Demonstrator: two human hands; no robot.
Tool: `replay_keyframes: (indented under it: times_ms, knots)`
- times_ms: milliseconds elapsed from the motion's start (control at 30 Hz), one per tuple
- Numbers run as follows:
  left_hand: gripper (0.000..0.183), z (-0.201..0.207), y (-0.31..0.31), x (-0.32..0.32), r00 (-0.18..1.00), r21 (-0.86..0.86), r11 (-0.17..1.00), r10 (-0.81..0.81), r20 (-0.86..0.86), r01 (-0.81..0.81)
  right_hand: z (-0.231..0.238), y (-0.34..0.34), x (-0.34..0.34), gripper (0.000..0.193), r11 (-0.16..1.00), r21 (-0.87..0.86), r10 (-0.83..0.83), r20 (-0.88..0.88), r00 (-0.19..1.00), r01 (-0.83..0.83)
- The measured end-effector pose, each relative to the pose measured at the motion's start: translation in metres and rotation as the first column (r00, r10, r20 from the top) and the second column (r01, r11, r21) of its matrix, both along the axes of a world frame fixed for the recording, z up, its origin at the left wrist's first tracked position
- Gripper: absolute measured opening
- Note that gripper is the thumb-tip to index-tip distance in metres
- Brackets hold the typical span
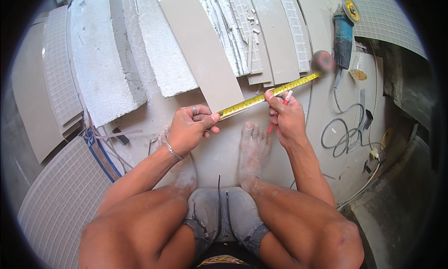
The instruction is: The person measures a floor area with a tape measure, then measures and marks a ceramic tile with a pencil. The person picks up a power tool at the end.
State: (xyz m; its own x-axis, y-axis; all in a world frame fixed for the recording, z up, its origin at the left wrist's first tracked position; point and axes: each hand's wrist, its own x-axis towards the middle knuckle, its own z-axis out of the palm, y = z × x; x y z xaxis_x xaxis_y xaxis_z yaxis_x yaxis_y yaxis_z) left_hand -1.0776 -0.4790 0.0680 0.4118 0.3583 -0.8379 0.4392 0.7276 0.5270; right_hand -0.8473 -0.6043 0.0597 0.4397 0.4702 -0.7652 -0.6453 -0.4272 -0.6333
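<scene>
A yellow tape measure is stretched across the near end of a long beige tile strip. Its hooked end is pinched between the thumb and fingers of my left hand, at the strip's lower left corner. My right hand grips the blade farther along, thumb on top, and also has a red pen between its fingers. Beyond that hand the blade runs up to the red and black case, which looks blurred. Whether the blade touches the tile is unclear.
White dusty blocks and cut tile strips lie ahead. An angle grinder with a yellow disc rests at the far right, its grey cord coiled below. Grid-backed tiles stand at the left. My bare feet are below the tape.
</scene>
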Motion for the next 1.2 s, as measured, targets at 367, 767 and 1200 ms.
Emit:
replay_keyframes:
  times_ms: [367,767,1200]
  knots:
    - [0.014,-0.006,-0.006,0.006,0.997,0.202,0.977,-0.058,-0.052,0.068,0.004,0.001,0.011,0.025,0.994,-0.044,0.103,0.029,0.994,-0.102]
    - [0.014,0.0,-0.002,0.01,0.988,0.23,0.966,-0.094,-0.118,0.12,0.047,-0.021,0.02,0.044,0.952,0.173,0.221,0.179,0.959,-0.251]
    - [0.013,0.001,-0.003,0.012,0.988,0.227,0.968,-0.082,-0.13,0.11,0.047,-0.003,-0.005,0.014,0.768,-0.014,0.386,0.808,0.445,-0.64]
